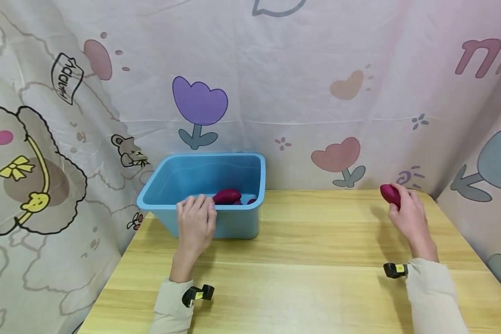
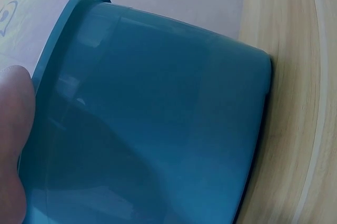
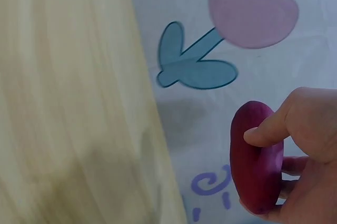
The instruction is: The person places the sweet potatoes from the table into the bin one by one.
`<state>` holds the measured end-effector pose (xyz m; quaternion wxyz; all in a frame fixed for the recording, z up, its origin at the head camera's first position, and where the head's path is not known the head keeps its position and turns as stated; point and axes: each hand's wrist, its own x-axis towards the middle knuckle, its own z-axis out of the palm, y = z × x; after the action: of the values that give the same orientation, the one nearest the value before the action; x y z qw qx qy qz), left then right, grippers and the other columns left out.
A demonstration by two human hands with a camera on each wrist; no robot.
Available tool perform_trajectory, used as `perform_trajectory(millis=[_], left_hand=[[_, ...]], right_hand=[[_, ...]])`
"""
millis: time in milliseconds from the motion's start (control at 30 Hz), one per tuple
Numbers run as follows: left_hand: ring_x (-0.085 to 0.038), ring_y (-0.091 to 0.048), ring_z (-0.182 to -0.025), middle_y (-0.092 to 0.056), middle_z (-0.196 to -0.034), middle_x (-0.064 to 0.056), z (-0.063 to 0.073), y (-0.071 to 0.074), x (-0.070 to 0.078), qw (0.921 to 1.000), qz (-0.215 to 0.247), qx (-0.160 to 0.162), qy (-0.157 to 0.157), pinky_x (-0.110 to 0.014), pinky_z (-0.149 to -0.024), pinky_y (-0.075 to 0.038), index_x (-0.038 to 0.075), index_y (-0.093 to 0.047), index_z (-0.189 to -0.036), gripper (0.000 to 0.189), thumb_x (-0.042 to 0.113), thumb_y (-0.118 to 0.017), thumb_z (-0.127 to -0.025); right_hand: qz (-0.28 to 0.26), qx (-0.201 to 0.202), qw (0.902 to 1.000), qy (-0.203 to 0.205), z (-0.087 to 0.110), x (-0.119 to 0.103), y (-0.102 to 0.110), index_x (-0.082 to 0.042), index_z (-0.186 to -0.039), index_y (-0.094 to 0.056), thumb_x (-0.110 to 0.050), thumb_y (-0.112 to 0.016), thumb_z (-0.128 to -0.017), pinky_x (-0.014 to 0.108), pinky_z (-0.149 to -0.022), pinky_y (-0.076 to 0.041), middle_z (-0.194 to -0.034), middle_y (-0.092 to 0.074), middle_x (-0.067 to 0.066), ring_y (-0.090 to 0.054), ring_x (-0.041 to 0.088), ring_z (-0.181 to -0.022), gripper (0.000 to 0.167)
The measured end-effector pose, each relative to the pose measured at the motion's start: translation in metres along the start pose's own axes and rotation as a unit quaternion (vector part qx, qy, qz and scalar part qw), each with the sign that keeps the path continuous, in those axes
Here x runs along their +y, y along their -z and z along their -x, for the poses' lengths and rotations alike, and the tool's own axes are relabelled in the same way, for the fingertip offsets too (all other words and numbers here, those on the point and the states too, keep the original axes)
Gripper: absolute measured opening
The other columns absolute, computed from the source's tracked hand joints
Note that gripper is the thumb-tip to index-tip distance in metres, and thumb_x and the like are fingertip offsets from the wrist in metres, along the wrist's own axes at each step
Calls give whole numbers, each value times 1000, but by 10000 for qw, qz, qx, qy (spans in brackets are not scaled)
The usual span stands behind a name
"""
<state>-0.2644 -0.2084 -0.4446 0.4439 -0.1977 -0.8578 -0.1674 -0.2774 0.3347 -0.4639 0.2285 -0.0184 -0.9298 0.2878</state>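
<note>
A blue plastic bin (image 1: 238, 222) stands at the back left of the table, its near wall also filling much of the left wrist view. My left hand (image 1: 196, 222) grips the bin's near rim, fingers over the edge. Inside lie purple-red sweet potatoes (image 1: 227, 196), partly hidden by the near wall. Far to the right, my right hand (image 1: 410, 218) holds another sweet potato (image 3: 255, 161) above the table's back right, the thumb pressed on one side and the fingers behind it.
The light wooden table (image 1: 309, 287) ends at the back against a printed curtain (image 1: 292, 83), which also hangs along the left and right sides. Each wrist carries a small black camera, such as the right one (image 1: 394, 271).
</note>
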Motion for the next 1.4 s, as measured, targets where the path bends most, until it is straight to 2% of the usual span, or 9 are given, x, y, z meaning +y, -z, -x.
perform_trajectory(millis=[433, 600, 1067, 1400], left_hand=[[-35, -51, -81, -53, -79, -8, -4, -1, 3, 9999, 18, -142, 20, -56, -84, -35, 9, -52, -82, 36, 25, -32, -107], [-36, -51, -80, -54, -79, -9, -4, -2, 2, 10000, 2, -36, 24, -56, -83, -35, 7, -53, -82, 36, 25, -33, -107], [-38, -52, -83, -55, -80, -10, -4, 1, 0, 9999, 33, -151, 35, -57, -84, -36, 7, -53, -82, 35, 24, -34, -106], [-37, -52, -83, -54, -80, -9, -1, 0, -2, 9997, 75, -198, 104, -56, -84, -35, 9, -53, -82, 38, 27, -31, -107]], right_hand=[[-218, 519, 9983, -120, 14, -31, 19, -6, -153, -45, 6, -54, -92, 76, -95, -33, -145, -41, 36, -40, 60, -126, 63], [-235, 601, 9979, -49, 17, -38, 22, -6, -152, -46, 6, -54, -93, 77, -97, -32, -145, -42, 36, -40, 59, -128, 60], [-339, 751, 9964, -186, 29, -43, 21, -7, -152, -47, 6, -58, -93, 76, -101, -33, -144, -43, 34, -43, 58, -127, 61], [-448, 919, 9944, 273, 28, -62, 13, -6, -146, -53, 10, -64, -88, 75, -94, -39, -137, -51, 30, -49, 53, -122, 61]])
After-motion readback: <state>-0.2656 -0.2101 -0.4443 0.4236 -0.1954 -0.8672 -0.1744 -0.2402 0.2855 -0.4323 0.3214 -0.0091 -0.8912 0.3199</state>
